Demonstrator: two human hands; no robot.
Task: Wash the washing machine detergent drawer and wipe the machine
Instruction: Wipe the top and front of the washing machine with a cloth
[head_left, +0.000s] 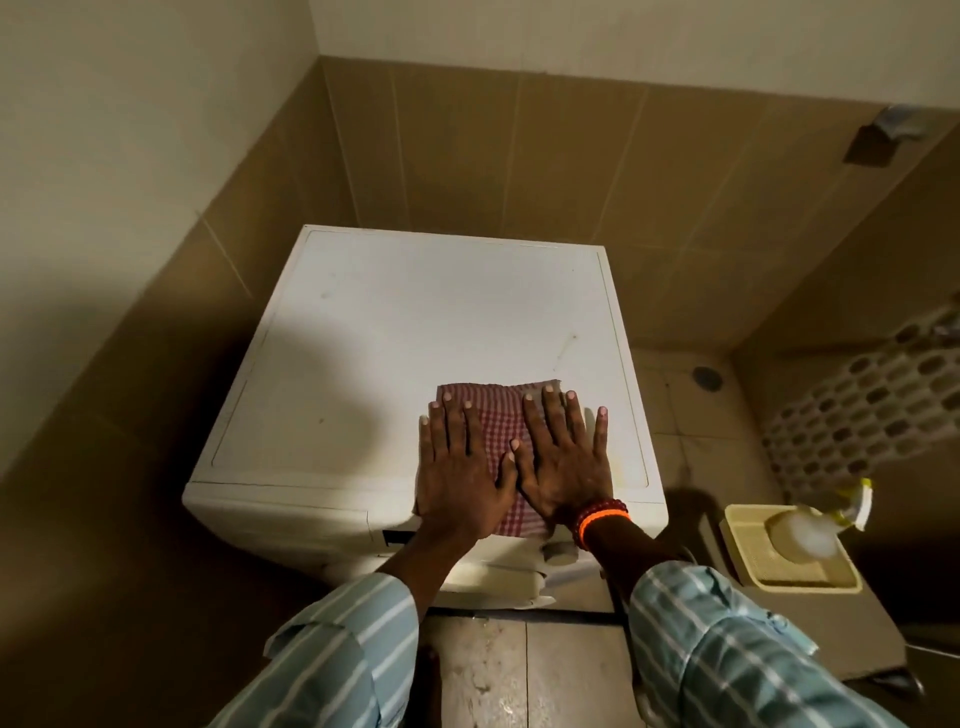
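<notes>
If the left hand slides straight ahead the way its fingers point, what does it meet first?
The left hand would cross the far edge of the checked cloth, then bare washing machine top. Nothing else shows before the tiled wall, though depth is unclear.

You have no text, label, brand, number or sign here that can be read. The washer (415, 332) shows you a plain white top with no lettering. Its front panel, near the knob (560, 552), has a dark display window, but that is too dim and small for you to make out any characters. The spray bottle (810, 530) at your right carries a pale label too blurred to read.
</notes>
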